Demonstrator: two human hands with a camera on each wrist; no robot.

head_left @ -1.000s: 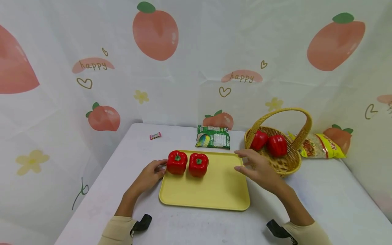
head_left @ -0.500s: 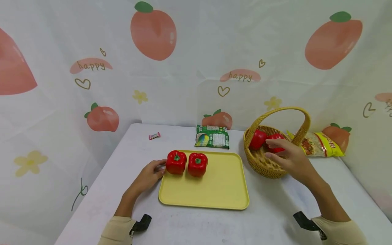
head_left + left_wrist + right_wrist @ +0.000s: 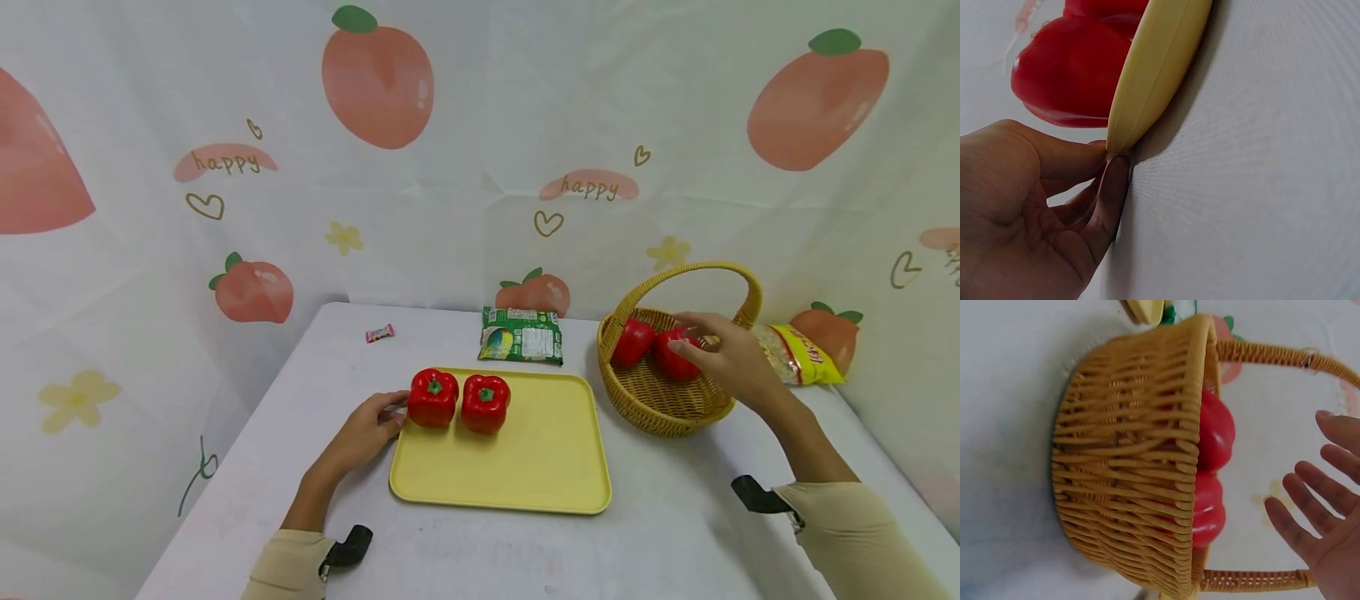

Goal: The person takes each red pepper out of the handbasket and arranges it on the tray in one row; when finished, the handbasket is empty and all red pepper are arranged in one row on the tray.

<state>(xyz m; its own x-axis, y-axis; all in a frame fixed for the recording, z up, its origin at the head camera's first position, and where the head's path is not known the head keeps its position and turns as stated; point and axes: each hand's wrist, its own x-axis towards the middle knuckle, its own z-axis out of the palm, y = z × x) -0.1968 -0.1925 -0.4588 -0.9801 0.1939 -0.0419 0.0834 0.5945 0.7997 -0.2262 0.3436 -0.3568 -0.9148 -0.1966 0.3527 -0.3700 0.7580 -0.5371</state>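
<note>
Two red bell peppers, one at the left (image 3: pixel 432 398) and one beside it (image 3: pixel 486 404), stand on the upper left of a yellow tray (image 3: pixel 525 475). At the tray's left edge, my left hand (image 3: pixel 369 429) pinches the rim between thumb and fingers, as the left wrist view shows (image 3: pixel 1041 206). A wicker basket (image 3: pixel 651 417) to the right holds two more red bell peppers (image 3: pixel 633 342). Above the right one (image 3: pixel 670 360), my right hand (image 3: pixel 731 360) hovers with fingers spread. In the right wrist view it (image 3: pixel 1335 519) is apart from the peppers and holds nothing.
The basket's tall arched handle (image 3: pixel 686 268) rises over its opening. A green packet (image 3: pixel 521 336) lies behind the tray and a small pink-wrapped sweet (image 3: pixel 379 333) at the back left. A yellow-ended bag (image 3: pixel 806 357) lies behind the basket, against the printed cloth backdrop.
My right hand has moved right from the tray's right edge to above the basket, and slightly farther over its right pepper. The left hand, tray and peppers have stayed in place.
</note>
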